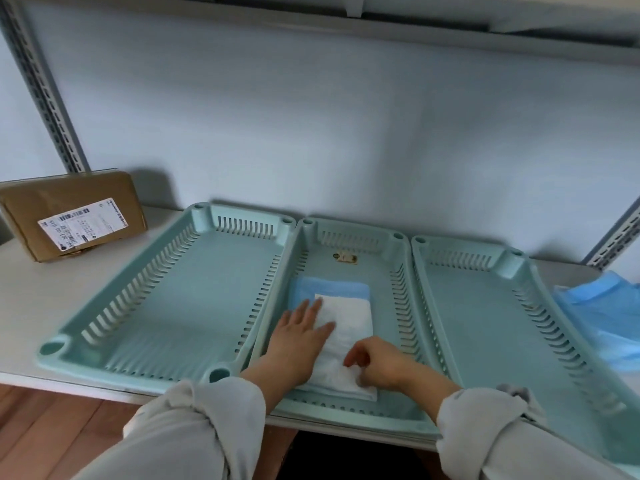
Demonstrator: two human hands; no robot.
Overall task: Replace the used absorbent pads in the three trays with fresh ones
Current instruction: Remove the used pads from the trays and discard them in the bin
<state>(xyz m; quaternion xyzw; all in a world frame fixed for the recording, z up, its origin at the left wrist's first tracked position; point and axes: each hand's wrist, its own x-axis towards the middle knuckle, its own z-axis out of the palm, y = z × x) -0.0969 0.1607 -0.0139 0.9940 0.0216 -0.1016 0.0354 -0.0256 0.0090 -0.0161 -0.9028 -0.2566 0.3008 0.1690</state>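
Three pale green slotted trays stand side by side on a white shelf: a left tray (173, 282), a middle tray (388, 271) and a right tray (485, 306). A folded pad (346, 327), white on top with blue backing, lies in the middle tray. My left hand (298, 337) rests flat on the pad's left side with straight fingers. My right hand (377, 368) pinches the pad's near right part with curled fingers. The left and right trays hold no pad.
A brown cardboard parcel (72, 216) with a label leans at the back left of the shelf. Crumpled blue pads (602, 323) lie on the shelf right of the right tray. A small label sticks to the middle tray's floor (344, 258). An upper shelf hangs overhead.
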